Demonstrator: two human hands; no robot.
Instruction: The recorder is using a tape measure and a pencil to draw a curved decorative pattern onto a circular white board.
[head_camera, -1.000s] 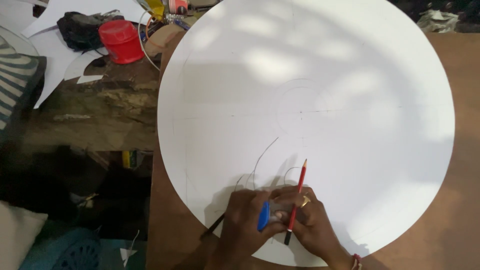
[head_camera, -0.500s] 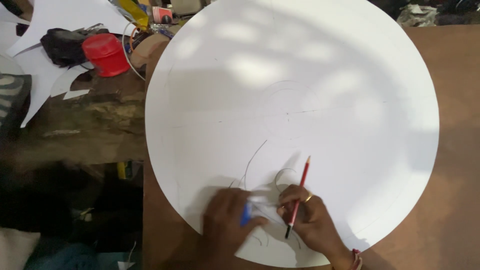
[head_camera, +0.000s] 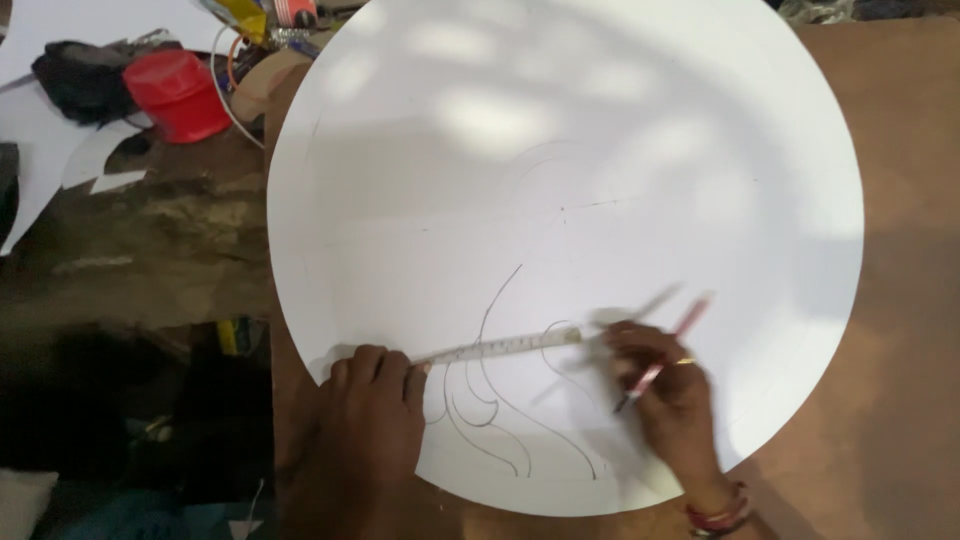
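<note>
A measuring tape (head_camera: 500, 347) lies stretched across the lower part of a big white round board (head_camera: 560, 130), over curved pencil lines (head_camera: 480, 400). The left hand (head_camera: 365, 400), at about seven o'clock on the board, pins one end of the tape flat. The right hand (head_camera: 665, 385), at five o'clock, holds the other end and grips a red pencil (head_camera: 665, 355). The board rests on a brown desk (head_camera: 900, 300). A red tub (head_camera: 178, 95) stands well apart at ten o'clock.

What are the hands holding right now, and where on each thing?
Right hand grips a red pencil low on its shaft. A measuring tape stretches between both hands; left hand pins one end.
</note>
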